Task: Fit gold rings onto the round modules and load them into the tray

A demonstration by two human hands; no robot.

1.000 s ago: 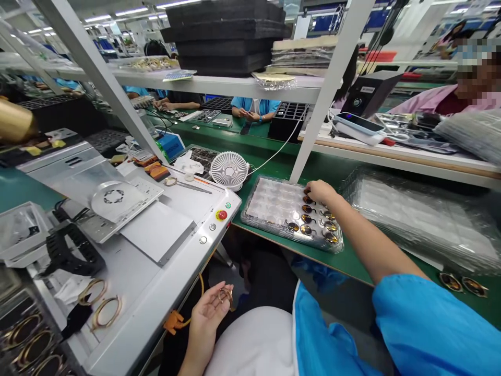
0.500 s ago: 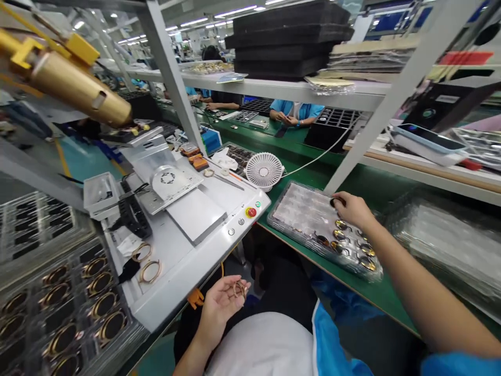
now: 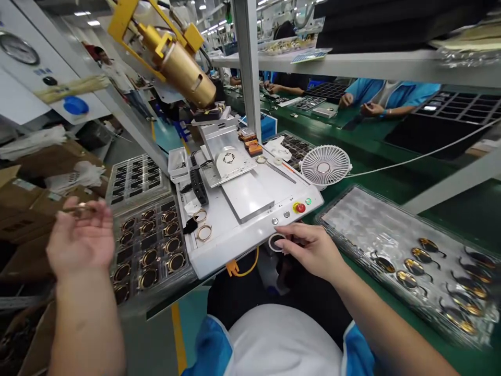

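My left hand (image 3: 84, 237) is raised at the left, palm up and slightly blurred. Its curled fingers hold a thin copper-coloured ring (image 3: 81, 209). Below and to its right, a clear tray (image 3: 176, 279) carries dark round pieces with gold rims. Near the machine's front edge, my right hand (image 3: 319, 253) pinches a round disc (image 3: 277, 242) with a pale ring on its face between thumb and forefinger. Two more copper-coloured rings (image 3: 204, 233) lie on the left of the white machine base (image 3: 230, 243). To the right, a clear tray (image 3: 352, 209) contains several dark and amber round parts with curved tails.
A metal fixture (image 3: 229, 162) stands on the base under a gold cylinder head (image 3: 188, 73). A red stop button (image 3: 300, 208) is at the base's right corner. Behind it are tweezers (image 3: 282, 171) and a white fan (image 3: 325, 166). A co-worker's hands (image 3: 370, 108) are across the bench.
My right hand has left the right tray and come to the machine's front edge with the disc. My left hand has moved up and left, still with a ring. The view has turned left.
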